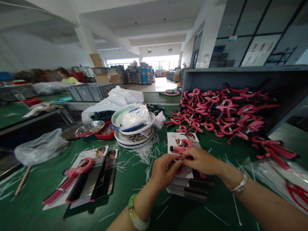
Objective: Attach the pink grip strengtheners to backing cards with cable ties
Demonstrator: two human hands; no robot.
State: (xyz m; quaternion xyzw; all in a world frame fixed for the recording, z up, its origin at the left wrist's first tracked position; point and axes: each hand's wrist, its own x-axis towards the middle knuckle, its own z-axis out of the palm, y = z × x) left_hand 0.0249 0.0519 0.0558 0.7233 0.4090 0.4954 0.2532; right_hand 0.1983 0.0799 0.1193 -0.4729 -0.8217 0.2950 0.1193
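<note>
My left hand [163,170] and my right hand [198,159] meet over a pink and black plier [184,146] lying on the top card of a stack of printed cards [190,187]. The fingertips of both hands are pinched together near the plier's middle, and what they hold is too small to make out. A green and white bangle circles my left wrist, a silver one my right. To the left, another pink and black plier [78,175] rests on overlapping cards [109,175].
A tipped grey crate [240,75] spills many pink pliers [223,110] at the right. Stacked plates [134,139], a red tray [105,131] and a metal bowl [90,128] stand behind. White ties [146,150] litter the green table. Red scissors [297,192] lie far right. A person [67,77] is at back left.
</note>
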